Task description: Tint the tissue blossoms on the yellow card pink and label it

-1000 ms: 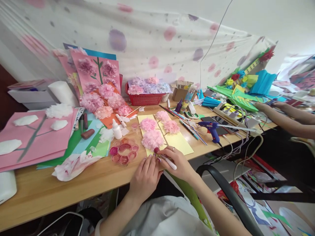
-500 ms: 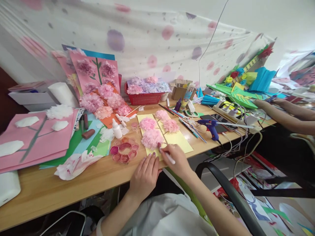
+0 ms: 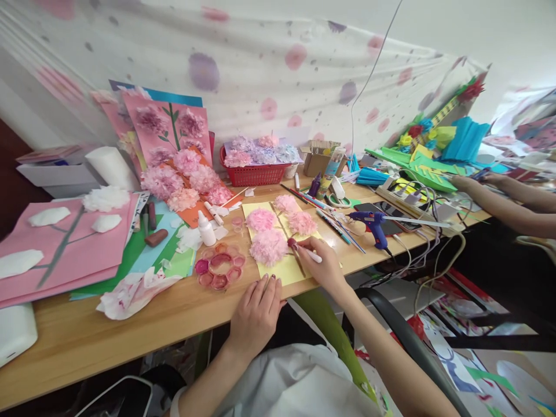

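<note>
Left hand (image 3: pixel 256 307) lies flat at the table (image 3: pixel 174 310) edge, fingers together; just ahead, the right hand (image 3: pixel 324 266) pinches a brush (image 3: pixel 314 256), tip by the nearest bloom (image 3: pixel 268 248)! Beyond, 4 blooms sit on the yellow sheet (image 3: pixel 290 277), seemingly placed; remaining colouring, can't tell.

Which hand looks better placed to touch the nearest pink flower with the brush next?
Probably the right hand: it grips the brush, whose dark tip is close to the nearest pink flower. The left hand lies flat by the near edge of the yellow paper, holding no brush.
</note>
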